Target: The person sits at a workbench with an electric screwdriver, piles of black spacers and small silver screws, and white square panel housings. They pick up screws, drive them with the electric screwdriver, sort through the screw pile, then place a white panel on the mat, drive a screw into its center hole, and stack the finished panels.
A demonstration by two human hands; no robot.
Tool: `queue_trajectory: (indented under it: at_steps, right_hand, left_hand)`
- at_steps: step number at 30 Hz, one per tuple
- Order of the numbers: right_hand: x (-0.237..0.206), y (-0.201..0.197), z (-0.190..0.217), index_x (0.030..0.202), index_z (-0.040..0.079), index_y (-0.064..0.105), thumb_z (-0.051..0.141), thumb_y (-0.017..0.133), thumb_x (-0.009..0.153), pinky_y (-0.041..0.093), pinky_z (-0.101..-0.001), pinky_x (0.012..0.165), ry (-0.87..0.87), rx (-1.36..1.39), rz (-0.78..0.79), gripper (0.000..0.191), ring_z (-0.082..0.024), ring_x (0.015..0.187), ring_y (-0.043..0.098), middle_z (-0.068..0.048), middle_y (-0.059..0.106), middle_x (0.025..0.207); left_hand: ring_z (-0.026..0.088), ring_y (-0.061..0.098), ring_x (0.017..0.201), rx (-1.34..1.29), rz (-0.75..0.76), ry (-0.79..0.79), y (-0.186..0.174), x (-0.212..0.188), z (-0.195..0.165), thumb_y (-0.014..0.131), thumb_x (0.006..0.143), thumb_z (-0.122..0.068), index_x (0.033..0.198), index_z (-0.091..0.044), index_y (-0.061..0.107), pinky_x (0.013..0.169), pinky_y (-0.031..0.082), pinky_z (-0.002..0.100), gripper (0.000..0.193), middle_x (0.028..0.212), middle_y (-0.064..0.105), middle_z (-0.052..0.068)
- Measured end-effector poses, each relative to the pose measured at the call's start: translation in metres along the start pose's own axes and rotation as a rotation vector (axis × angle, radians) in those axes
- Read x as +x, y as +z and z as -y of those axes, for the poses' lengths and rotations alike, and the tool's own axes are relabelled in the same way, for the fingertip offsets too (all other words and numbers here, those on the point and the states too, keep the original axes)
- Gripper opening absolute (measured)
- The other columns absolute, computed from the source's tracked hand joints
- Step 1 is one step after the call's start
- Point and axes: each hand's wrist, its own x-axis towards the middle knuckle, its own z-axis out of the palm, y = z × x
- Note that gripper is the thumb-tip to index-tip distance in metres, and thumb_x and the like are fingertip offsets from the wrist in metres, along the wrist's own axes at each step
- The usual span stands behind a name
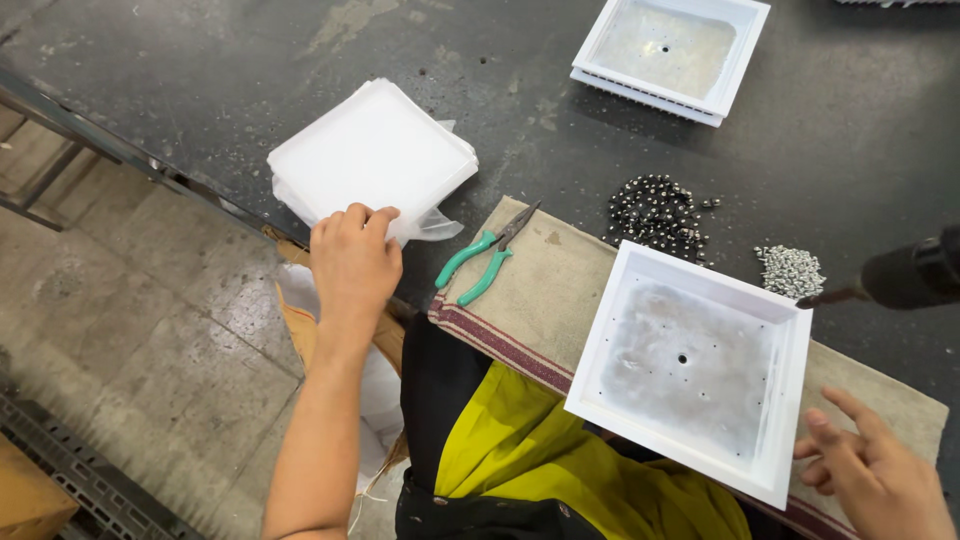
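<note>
My left hand (352, 262) grips the near edge of the white stack of sheets (372, 155) on the table (200, 80), directly ahead. My right hand (880, 475), fingers loose and empty, rests beside the white tray (690, 365).

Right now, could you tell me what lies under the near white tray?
A beige cloth with a dark striped edge lies under the tray, on the table. Whatever is beneath the tray's middle is covered.

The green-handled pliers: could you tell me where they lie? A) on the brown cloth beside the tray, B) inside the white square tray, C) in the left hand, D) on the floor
A: the green-handled pliers lie on the brown cloth, left of the white square tray, with neither hand touching them.
</note>
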Motion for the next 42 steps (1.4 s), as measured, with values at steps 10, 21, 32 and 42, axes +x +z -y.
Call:
queue_trajectory:
  at_steps: [10, 21, 32, 42]
  right_hand:
    - [-0.035, 0.018, 0.029, 0.144, 0.005, 0.062, 0.034, 0.071, 0.094, 0.055, -0.0358, 0.083, -0.222, -0.135, -0.126, 0.059, -0.02, 0.081, 0.072, -0.011, 0.073, 0.091]
    - [-0.043, 0.017, 0.032, 0.141, 0.006, 0.064, 0.036, 0.07, 0.092, 0.057, -0.0365, 0.08, -0.23, -0.106, -0.098, 0.057, -0.022, 0.082, 0.071, -0.011, 0.072, 0.097]
    - [-0.06, 0.017, 0.027, 0.132, -0.003, 0.068, 0.028, 0.073, 0.096, 0.057, -0.0401, 0.093, -0.481, -0.044, -0.391, 0.048, -0.029, 0.117, 0.068, -0.023, 0.067, 0.129]
    - [-0.09, 0.05, 0.065, 0.114, 0.008, 0.073, 0.02, 0.075, 0.085, 0.054, -0.0375, 0.101, -0.578, 0.091, -0.138, 0.032, -0.021, 0.105, 0.074, -0.009, 0.079, 0.104]
  left_hand:
    - [0.028, 0.062, 0.083, -0.094, -0.147, 0.041, -0.027, 0.012, -0.02, 0.082, 0.078, -0.007, 0.098, -0.013, 0.071, 0.078, 0.046, 0.042, 0.023, 0.089, 0.06, 0.005]
    - [0.029, 0.065, 0.074, -0.076, 0.086, -0.069, 0.027, 0.019, 0.002, 0.079, 0.089, -0.048, 0.092, -0.011, 0.071, 0.071, 0.044, 0.045, 0.037, 0.079, 0.067, 0.005]
    - [0.035, 0.064, 0.082, -0.234, -0.194, 0.064, 0.017, 0.065, -0.007, 0.072, 0.101, -0.015, 0.098, -0.003, 0.063, 0.074, 0.049, 0.046, 0.015, 0.093, 0.064, 0.014]
    - [0.008, 0.046, 0.085, -1.36, -0.217, -0.273, -0.089, -0.033, -0.044, 0.069, 0.101, -0.027, 0.106, -0.002, 0.062, 0.079, 0.039, 0.025, 0.026, 0.099, 0.055, -0.003]
